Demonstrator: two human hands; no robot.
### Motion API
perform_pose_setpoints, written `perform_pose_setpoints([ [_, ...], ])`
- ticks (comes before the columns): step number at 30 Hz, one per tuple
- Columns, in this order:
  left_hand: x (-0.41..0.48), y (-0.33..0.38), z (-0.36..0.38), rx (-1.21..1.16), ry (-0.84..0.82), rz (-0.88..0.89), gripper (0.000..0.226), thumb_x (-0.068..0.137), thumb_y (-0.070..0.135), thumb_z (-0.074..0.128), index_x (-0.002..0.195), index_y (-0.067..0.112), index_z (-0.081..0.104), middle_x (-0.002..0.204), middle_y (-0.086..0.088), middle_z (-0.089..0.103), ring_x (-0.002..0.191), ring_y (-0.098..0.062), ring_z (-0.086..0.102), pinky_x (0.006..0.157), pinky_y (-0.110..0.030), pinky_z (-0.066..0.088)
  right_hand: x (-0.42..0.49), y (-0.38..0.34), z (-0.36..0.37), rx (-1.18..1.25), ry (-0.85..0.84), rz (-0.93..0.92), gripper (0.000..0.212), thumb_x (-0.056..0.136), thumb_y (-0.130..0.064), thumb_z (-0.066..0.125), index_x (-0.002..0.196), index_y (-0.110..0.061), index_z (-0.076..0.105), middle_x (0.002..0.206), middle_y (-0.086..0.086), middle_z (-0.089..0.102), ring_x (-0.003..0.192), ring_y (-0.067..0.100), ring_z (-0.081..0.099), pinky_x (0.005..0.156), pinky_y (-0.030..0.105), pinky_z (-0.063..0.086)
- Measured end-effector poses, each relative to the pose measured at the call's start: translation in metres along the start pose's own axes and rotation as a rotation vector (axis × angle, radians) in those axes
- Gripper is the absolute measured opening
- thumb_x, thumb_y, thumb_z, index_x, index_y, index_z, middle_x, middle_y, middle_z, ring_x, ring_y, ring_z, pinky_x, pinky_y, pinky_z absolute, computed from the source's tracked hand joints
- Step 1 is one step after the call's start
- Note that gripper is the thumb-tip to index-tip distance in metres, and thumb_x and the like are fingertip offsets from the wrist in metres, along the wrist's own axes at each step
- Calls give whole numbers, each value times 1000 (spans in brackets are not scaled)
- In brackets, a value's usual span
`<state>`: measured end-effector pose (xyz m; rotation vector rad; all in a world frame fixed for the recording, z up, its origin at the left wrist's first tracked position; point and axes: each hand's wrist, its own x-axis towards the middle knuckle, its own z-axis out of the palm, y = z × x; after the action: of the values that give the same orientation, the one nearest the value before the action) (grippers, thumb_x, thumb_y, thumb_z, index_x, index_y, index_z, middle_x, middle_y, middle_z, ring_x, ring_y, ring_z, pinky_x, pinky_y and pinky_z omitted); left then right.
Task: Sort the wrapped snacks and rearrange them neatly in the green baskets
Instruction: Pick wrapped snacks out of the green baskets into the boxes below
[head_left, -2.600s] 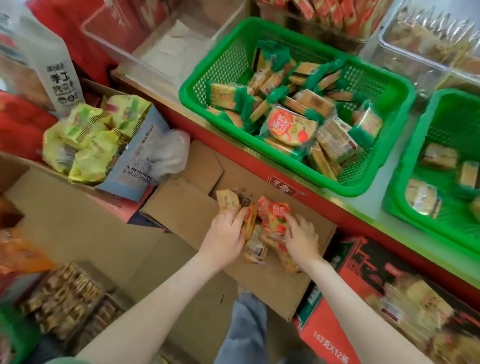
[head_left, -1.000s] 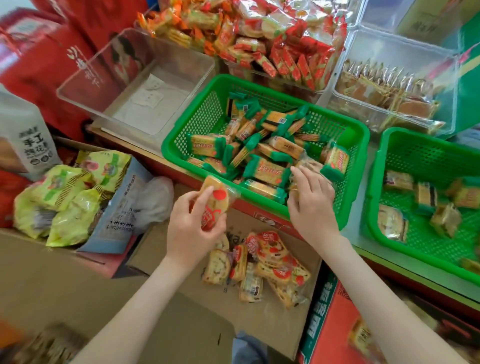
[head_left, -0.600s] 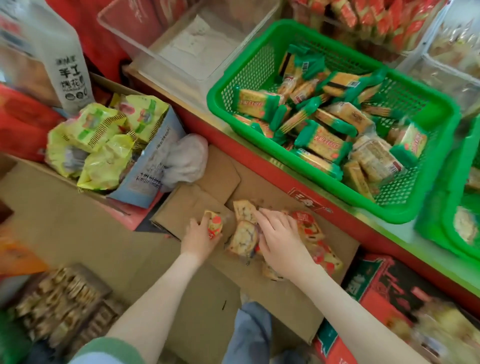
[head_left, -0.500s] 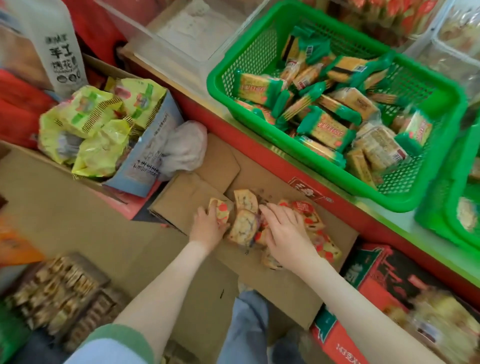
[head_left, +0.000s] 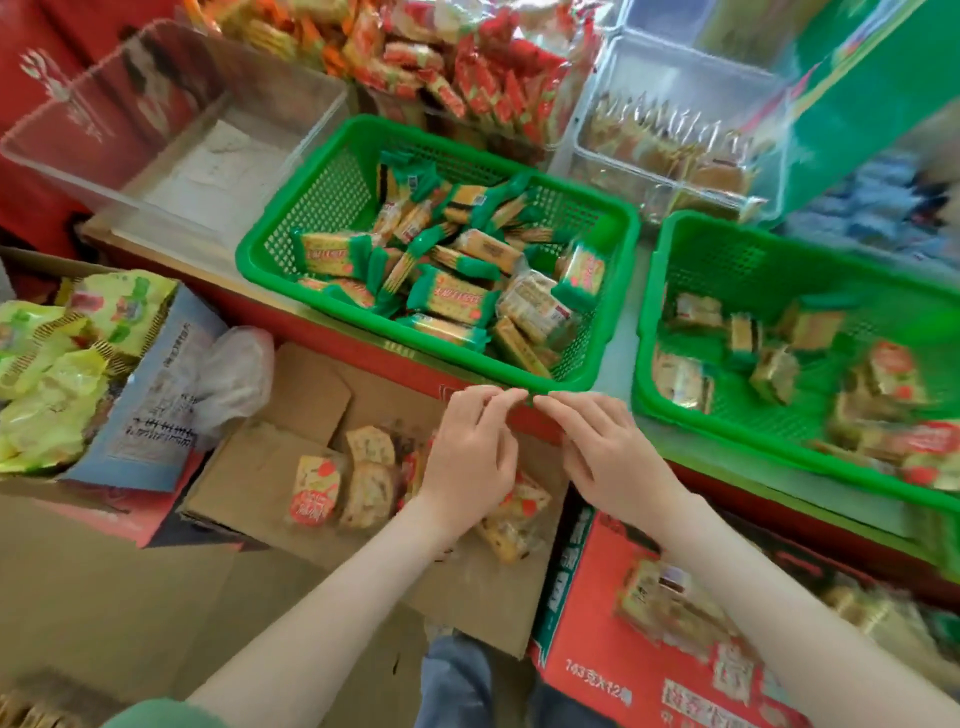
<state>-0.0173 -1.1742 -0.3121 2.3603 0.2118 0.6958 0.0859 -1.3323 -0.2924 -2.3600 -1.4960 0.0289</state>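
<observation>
Several red-and-white wrapped snacks (head_left: 311, 491) lie in a loose pile on a cardboard flap (head_left: 249, 478) below the shelf. Above them, the left green basket (head_left: 249, 254) holds many green-wrapped biscuits (head_left: 452, 299). The right green basket (head_left: 644, 332) holds a few scattered packets (head_left: 680, 376). My left hand (head_left: 472, 447) and my right hand (head_left: 608, 457) hover over the pile. Their fingertips nearly meet just under the left basket's front rim. I see nothing held in either hand. My left hand hides part of the pile.
An empty clear bin (head_left: 182, 156) stands at the back left, and a clear bin of pastries (head_left: 670, 150) at the back right. Red-wrapped snacks (head_left: 457, 62) are heaped behind. Yellow-green bags (head_left: 52, 364) and a white plastic bag (head_left: 228, 374) sit left; a red carton (head_left: 597, 660) sits lower right.
Both hands lifted off the snack pile and rose to the left basket's front rim. My left hand let go of the red-and-white snack, which now lies on the cardboard.
</observation>
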Motion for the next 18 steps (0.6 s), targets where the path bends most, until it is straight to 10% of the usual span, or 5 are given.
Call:
perform_pose_setpoints([
  [7, 70, 91, 105, 39, -191, 178, 31, 89, 8, 50, 118, 3, 61, 105, -18, 58, 94, -33, 54, 84, -39, 49, -93, 114, -60, 17, 185, 465, 54, 86, -1, 60, 138, -8, 44, 130, 11, 52, 119, 24, 42, 103, 43, 37],
  [12, 119, 130, 182, 289, -869, -317, 55, 97, 31, 45, 148, 15, 31, 137, -22, 44, 123, -39, 45, 102, -43, 39, -136, 200, -97, 257, -139, 854, 76, 95, -20, 57, 153, -15, 9, 156, 13, 21, 142, 26, 18, 114, 38, 17],
  [18, 145, 128, 239, 517, -1096, -514, 59, 99, 24, 38, 152, 7, 16, 149, -27, 27, 137, -40, 29, 111, -45, 27, -141, 263, -100, 169, -411, 778, 92, 93, -23, 59, 152, -32, -12, 159, 14, 4, 144, 32, 13, 115, 43, 19],
])
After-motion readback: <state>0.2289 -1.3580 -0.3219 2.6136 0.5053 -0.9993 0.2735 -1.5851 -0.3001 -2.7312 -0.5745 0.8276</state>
